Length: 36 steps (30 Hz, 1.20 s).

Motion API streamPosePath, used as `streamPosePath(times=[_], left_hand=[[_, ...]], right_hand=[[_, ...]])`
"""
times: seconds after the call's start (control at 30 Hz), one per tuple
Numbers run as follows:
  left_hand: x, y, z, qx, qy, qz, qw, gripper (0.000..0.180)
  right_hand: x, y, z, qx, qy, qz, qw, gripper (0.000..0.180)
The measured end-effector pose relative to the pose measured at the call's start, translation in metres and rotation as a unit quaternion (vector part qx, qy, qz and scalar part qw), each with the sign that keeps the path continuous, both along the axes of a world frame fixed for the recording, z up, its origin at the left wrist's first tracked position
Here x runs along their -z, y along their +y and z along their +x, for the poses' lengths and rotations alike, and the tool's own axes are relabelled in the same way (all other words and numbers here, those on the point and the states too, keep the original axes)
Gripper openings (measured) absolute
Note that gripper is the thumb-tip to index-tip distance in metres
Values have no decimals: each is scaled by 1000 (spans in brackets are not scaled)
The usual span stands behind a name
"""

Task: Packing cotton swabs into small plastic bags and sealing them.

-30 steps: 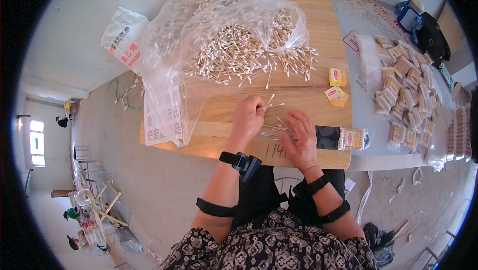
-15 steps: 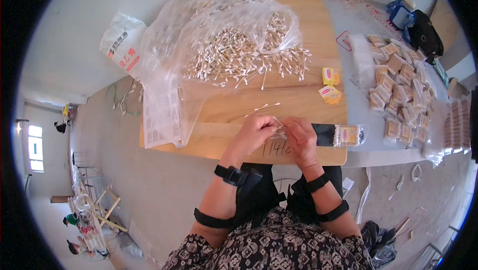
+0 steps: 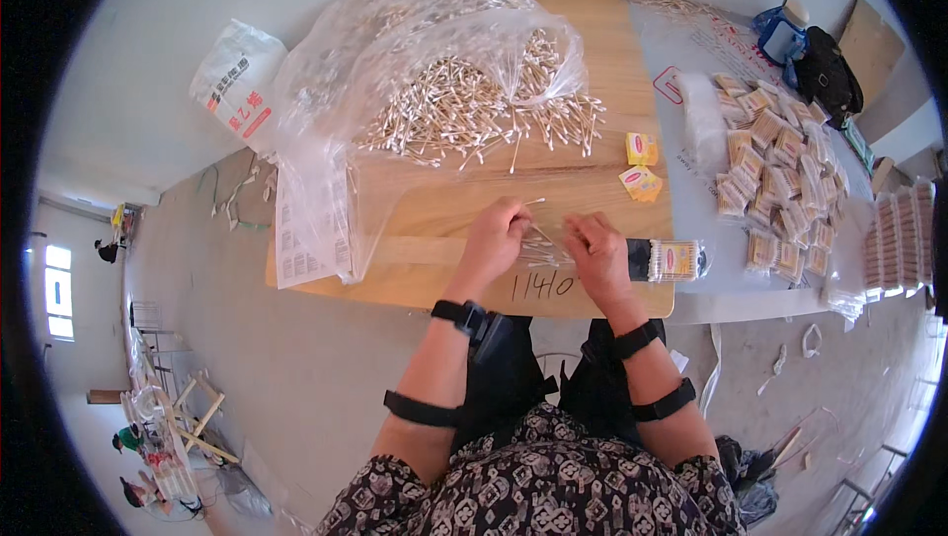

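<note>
My left hand [image 3: 497,238] and right hand [image 3: 599,253] are apart beside the cotton sticks [image 3: 541,252]; can't tell their grip. A bump might scatter the sticks.

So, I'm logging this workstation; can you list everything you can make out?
Table: one, wooden, centre
Clear bag: one, transparent, table's far left
Cotton swabs: uncountable, white-tipped tan, piled at bag's mouth
Loose swabs: several, white-tipped, between hands
Sheet: one, white, under bag
Cards: two groups, yellow, table's right
Single packet: one, tan-yellow, right table edge
Heaped packets: dozens, tan, grey surface
Sack: one, white, left
Black bag: one, black, upper right
People: at least two, one in green, lower left
Straps: four, black, forearms
Left hand: one, bare, left of loose swabs
Right hand: one, bare, right of them
</note>
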<state>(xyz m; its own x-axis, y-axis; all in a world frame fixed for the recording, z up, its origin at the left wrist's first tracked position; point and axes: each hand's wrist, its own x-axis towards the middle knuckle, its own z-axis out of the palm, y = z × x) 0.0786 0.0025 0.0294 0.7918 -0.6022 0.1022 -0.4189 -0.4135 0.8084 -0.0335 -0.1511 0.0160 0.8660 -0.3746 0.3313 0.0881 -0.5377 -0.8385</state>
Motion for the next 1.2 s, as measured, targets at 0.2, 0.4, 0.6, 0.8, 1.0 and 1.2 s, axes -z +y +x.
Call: streamPosePath(times=[0.2,0.4,0.6,0.8,1.0,1.2], left_hand=[[11,-3,11,-17,-96,37,994,9],[11,-1,9,-26,-108,53,992,14],[2,2,7,-100,-191,67,974,17],[-5,4,15,-18,-228,144,963,17],[-9,-5,9,57,-259,128,956,13],[-20,6,7,32,-148,-15,988,14]], right_hand=[[7,5,-14,87,54,42,994,21],[1,16,-17,50,37,-90,994,20],[7,18,-12,55,32,-100,993,17],[-4,4,6,80,64,77,992,21],[-5,-15,19,18,-22,-91,995,16],[-9,-50,23,-128,159,-241,949,12]])
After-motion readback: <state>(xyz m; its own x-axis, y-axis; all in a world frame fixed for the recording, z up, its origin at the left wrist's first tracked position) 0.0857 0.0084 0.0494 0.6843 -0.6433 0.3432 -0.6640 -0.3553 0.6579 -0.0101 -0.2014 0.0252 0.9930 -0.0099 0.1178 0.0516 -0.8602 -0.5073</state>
